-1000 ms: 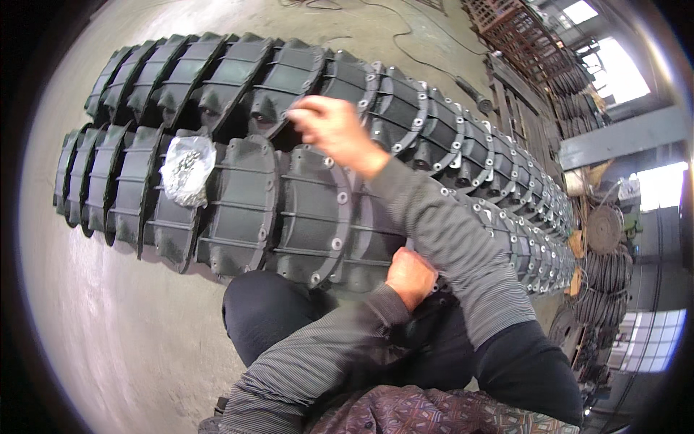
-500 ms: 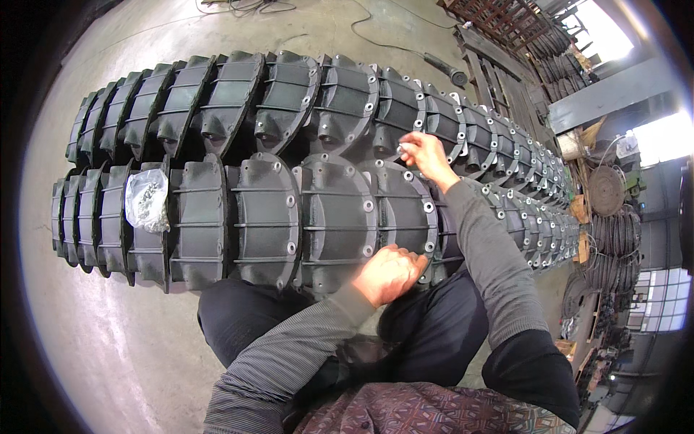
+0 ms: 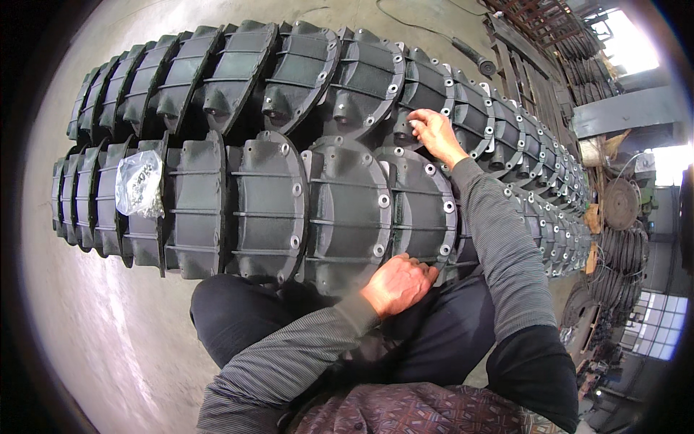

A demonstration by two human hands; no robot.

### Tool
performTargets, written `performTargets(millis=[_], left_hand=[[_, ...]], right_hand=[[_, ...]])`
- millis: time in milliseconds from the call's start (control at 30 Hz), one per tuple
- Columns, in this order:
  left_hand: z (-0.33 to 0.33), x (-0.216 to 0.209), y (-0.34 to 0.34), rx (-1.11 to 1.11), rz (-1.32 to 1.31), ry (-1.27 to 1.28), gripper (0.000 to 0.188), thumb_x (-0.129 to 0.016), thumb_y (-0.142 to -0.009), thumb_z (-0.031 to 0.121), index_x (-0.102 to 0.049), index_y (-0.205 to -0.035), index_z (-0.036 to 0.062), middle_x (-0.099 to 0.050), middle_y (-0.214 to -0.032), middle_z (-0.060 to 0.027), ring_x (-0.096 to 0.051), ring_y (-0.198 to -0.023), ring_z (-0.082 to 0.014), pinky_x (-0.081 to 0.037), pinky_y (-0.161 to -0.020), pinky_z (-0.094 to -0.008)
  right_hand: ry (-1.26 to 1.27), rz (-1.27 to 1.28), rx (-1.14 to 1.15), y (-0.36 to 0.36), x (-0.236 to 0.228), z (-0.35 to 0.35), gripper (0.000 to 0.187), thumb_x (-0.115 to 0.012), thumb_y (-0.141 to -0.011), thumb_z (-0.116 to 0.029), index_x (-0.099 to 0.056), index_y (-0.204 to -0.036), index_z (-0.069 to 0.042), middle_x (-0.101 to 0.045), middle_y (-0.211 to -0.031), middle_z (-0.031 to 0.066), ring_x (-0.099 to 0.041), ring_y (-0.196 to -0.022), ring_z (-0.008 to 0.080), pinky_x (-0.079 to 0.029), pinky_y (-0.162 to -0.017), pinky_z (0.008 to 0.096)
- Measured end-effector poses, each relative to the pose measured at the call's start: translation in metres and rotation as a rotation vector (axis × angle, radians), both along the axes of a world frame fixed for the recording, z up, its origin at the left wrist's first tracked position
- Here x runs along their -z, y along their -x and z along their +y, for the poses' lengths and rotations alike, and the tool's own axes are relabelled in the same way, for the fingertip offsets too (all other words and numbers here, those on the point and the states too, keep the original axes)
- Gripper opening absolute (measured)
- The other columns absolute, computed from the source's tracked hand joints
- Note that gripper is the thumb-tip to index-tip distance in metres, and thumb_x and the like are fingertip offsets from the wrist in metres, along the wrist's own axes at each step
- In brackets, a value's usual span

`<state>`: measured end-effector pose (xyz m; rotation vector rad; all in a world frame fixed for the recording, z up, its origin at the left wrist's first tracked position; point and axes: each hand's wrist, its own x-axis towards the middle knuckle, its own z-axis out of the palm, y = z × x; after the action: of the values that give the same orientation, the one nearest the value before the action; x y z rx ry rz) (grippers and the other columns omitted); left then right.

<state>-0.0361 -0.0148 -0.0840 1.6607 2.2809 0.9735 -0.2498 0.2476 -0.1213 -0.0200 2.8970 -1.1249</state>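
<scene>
Head-worn fisheye; downward-facing, close above dark ribbed parts

I am counting two rows of black ribbed castings, one clear plastic bag, one dark corded tool and two bare hands.

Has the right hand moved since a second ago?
Yes: the right hand has moved rightward along the dark ribbed castings, farther from the clear plastic bag.

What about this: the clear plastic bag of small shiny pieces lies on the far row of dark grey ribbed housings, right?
Not the far row: the head view shows the clear plastic bag lying on the near row of dark grey ribbed housings.
</scene>
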Motion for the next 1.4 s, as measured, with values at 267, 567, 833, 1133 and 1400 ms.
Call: performTargets(millis=[267, 567, 833, 1133, 1400], left_hand=[[0.001, -0.003, -0.001, 0.035, -0.066, -0.022, 0.015, -0.059, -0.091, 0.018, -0.063, -0.097, 0.0047, -0.07, -0.081, -0.0093, -0.071, -0.082, -0.0292, -0.054, -0.077, -0.0419], [0.0, 0.001, -0.006, -0.005, -0.061, -0.052, 0.014, -0.059, -0.091, 0.017, -0.061, -0.091, 0.0035, -0.068, -0.075, -0.0093, -0.071, -0.075, -0.0298, -0.054, -0.07, -0.0428], [-0.001, 0.009, -0.012, -0.062, -0.067, -0.139, 0.012, -0.057, -0.093, 0.018, -0.061, -0.087, 0.008, -0.065, -0.072, -0.0067, -0.067, -0.07, -0.0262, -0.051, -0.069, -0.041], [-0.002, 0.006, -0.013, -0.11, 0.002, -0.087, 0.011, -0.059, -0.09, 0.019, -0.061, -0.084, 0.0106, -0.065, -0.071, -0.0049, -0.068, -0.068, -0.0231, -0.05, -0.072, -0.038], [-0.002, 0.006, -0.015, -0.132, 0.001, -0.071, 0.013, -0.06, -0.09, 0.02, -0.062, -0.081, 0.0114, -0.067, -0.071, -0.0052, -0.069, -0.07, -0.0231, -0.05, -0.074, -0.0375]], right_hand=[[0.03, 0.016, 0.047, -0.001, -0.01, -0.007, 0.016, -0.06, -0.1, -0.005, -0.065, -0.114, 0.002, -0.073, -0.094, 0.0154, -0.072, -0.076, 0.0209, -0.058, -0.071, 0.0368], [-0.097, -0.055, 0.011, 0.006, 0.004, -0.001, 0.022, -0.069, -0.093, -0.005, -0.068, -0.115, 0.002, -0.074, -0.101, 0.016, -0.073, -0.094, 0.0279, -0.057, -0.085, 0.0372], [-0.217, 0.139, -0.097, 0.007, 0.013, -0.006, 0.017, -0.071, -0.09, -0.002, -0.071, -0.105, 0.004, -0.071, -0.098, 0.0185, -0.072, -0.092, 0.034, -0.057, -0.083, 0.0411], [-0.458, 0.25, -0.242, 0.011, 0.013, -0.007, 0.015, -0.069, -0.093, -0.005, -0.072, -0.106, 0.002, -0.067, -0.098, 0.0172, -0.069, -0.094, 0.0373, -0.055, -0.084, 0.0432], [-0.62, 0.3, -0.332, 0.013, 0.012, -0.011, 0.012, -0.065, -0.092, -0.003, -0.07, -0.102, 0.001, -0.061, -0.095, 0.0164, -0.065, -0.096, 0.0366, -0.053, -0.084, 0.0451]])
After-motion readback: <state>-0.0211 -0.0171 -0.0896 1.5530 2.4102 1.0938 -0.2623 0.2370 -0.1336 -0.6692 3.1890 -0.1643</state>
